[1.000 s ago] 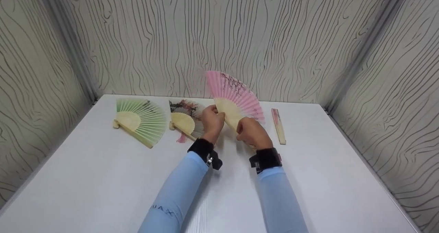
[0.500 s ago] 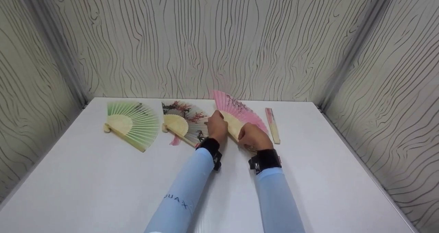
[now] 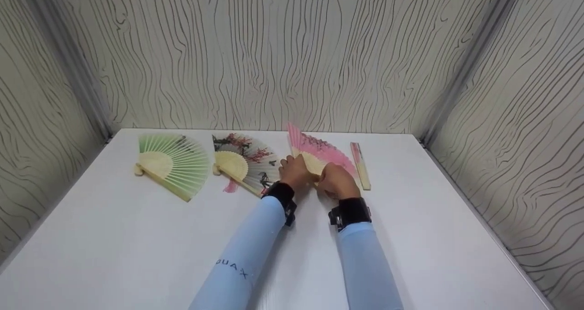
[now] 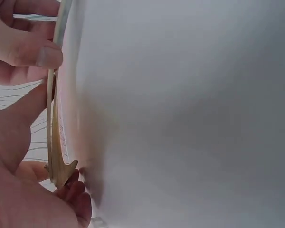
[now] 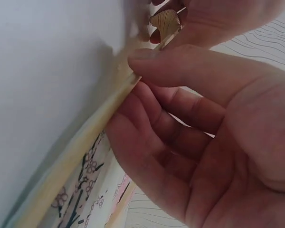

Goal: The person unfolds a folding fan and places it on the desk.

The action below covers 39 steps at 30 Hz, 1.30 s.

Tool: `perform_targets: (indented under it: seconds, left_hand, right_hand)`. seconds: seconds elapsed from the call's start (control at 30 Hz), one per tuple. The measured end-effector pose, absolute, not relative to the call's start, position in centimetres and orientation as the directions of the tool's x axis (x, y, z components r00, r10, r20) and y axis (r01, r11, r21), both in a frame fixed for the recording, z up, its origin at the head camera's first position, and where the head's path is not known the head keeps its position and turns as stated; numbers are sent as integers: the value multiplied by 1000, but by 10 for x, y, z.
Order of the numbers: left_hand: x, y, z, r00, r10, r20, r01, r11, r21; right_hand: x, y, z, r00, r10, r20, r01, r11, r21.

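Visibly, sleeve (image 3: 242,255) reads "UAX"; fingers (image 5: 137,152) hold pink fan (image 3: 326,154).

Soft, fairly even light covers the white surface (image 3: 433,237) in the head view, with faint grey shadows along the right of my sleeves (image 3: 242,250). Toward the edges, the right-hand wall (image 3: 538,118) leans outward, stretched. My left wrist view is hazier: a brownish shadow spreads beside my left fingers (image 4: 83,206), and the upper right corner darkens. In the right wrist view, the pink fan (image 5: 73,152) seems slightly out of focus at its near end.
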State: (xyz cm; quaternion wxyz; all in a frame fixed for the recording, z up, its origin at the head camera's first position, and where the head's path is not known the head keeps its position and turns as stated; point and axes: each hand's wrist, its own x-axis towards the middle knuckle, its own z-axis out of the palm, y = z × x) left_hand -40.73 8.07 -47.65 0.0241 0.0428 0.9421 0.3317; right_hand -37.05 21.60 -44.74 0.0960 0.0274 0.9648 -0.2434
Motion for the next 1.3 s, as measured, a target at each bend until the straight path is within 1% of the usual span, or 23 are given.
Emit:
perform_targets:
  seconds: [0.1,0.23,0.37,0.5,0.57,0.73,0.8,0.93,1.03,1.3]
  left_hand:
    - [-409,85,-481,-996,89,-10,68,822,565]
    - [-418,90,-493,-995,96,22,95,887,452]
    - [-426,92,-500,-993,106,50,117,930,348]
    - [-428,90,-497,-992,124,13,123,954,273]
    - [-426,90,-495,-991,134,-6,129,965,230]
    - [-419,94,-490,-985,159,-64,155,986,64]
    - [-415,96,-488,-984,157,-81,156,988,20]
    - [-411,97,-487,-986,145,-83,144,989,17]
    - [-411,97,-487,-985,148,-92,145,989,40]
    - [-413,95,-485,-981,163,-100,155,984,85]
  right_hand:
    - [-371,214,-448,-977,-6,-214,89,898,-432]
    - [-370,211,-447,-976,-24,-214,62,920,-386]
    - [-366,208,-443,-976,-34,-213,50,926,-374]
    - [-364,206,-442,-972,-39,-231,57,918,-393]
    - [-364,206,-443,-971,-40,-238,55,922,-383]
    - [-366,207,-444,-963,-32,-268,66,935,-348]
    - [-367,207,-444,-958,-21,-284,83,934,-348]
    - [-368,208,-445,-956,-3,-294,104,932,-347]
    - [-370,209,-445,-955,-5,-296,103,932,-348]
    - [-370,214,-446,-945,-23,-327,120,904,-410]
